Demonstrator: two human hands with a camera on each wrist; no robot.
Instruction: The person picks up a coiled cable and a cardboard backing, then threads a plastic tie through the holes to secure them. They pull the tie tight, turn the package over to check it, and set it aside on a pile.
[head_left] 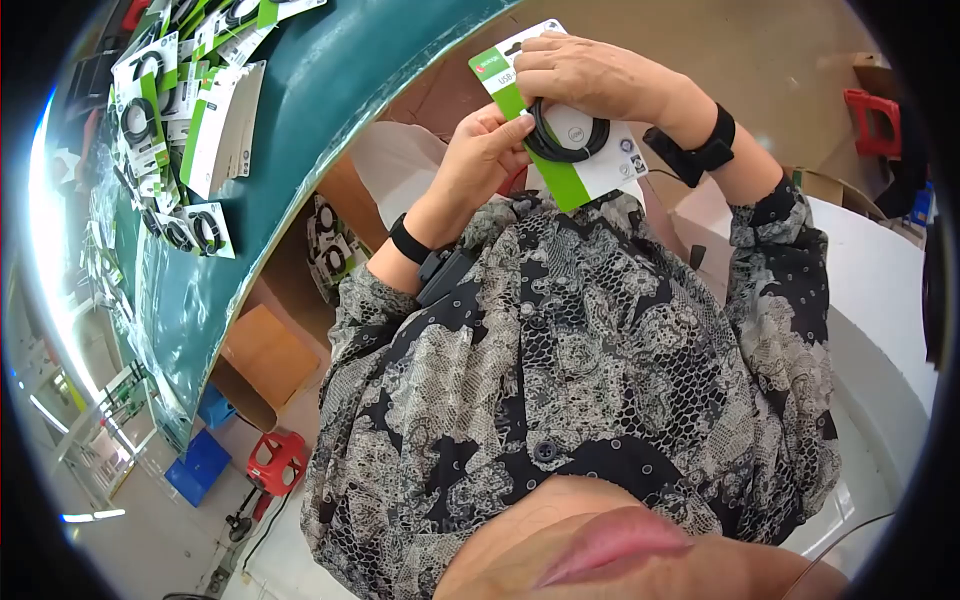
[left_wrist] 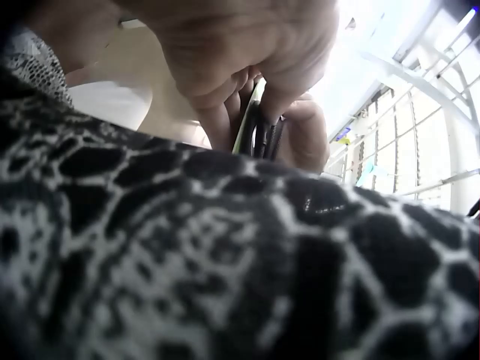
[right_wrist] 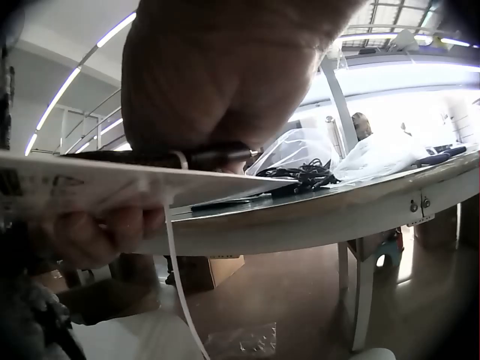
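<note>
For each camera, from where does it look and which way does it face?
Head view: from the head, forward and down, at the card and black cable; both forearms, left hand, right hand and patterned shirt show.
Left wrist view: from that wrist, towards fingers at the cable; hand and patterned fabric show close.
Right wrist view: from that wrist, across the card towards a table; the hand fills the top.
Head and right wrist views share the card and right hand.

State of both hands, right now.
Left hand: closed, pinching the edge of the packaging card beside the black cable coil.
Right hand: closed, fingers curled over the upper part of the same card.
</note>
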